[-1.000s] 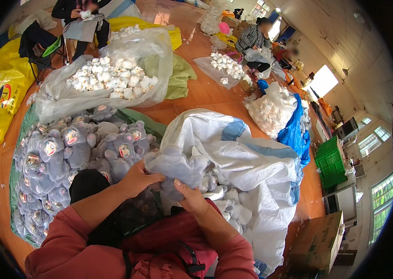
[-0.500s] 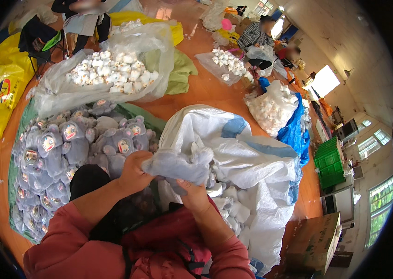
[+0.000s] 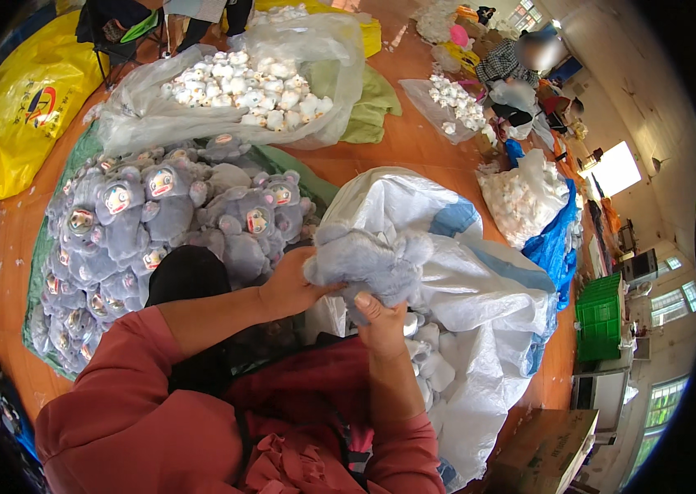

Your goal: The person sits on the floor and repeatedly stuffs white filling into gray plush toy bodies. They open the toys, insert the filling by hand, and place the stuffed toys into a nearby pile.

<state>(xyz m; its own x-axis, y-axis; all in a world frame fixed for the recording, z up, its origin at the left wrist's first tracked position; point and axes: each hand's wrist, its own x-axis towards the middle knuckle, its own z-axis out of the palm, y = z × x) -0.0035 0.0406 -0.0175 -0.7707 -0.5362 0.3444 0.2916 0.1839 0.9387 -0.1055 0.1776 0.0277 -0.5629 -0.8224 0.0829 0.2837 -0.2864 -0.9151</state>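
Note:
A grey plush toy (image 3: 364, 262) with rounded ears is held up in front of me, its face side not visible. My left hand (image 3: 292, 284) grips its left end, the fingers partly hidden behind the fur. From below, my right hand (image 3: 383, 323) holds the lower part, thumb pressed against the plush. To the left lies a big heap of grey plush toys (image 3: 171, 214) with printed faces, on a green sheet (image 3: 33, 317). Beneath and right of my hands, a white woven sack (image 3: 479, 329) gapes, with limp grey plush pieces (image 3: 430, 358) inside.
Beyond the heap, a clear plastic bag (image 3: 138, 115) holds many small white stuffed pieces. A yellow bag (image 3: 27, 107) stands far left. At right are a green crate (image 3: 599, 317) and a cardboard box (image 3: 541, 449). Other people sit farther back, one in a checked top (image 3: 506, 64).
My view has swung, so the surroundings sit farther right and higher. The plush toy is turned and looks fuller, with its ears spread apart. Both hands still hold it.

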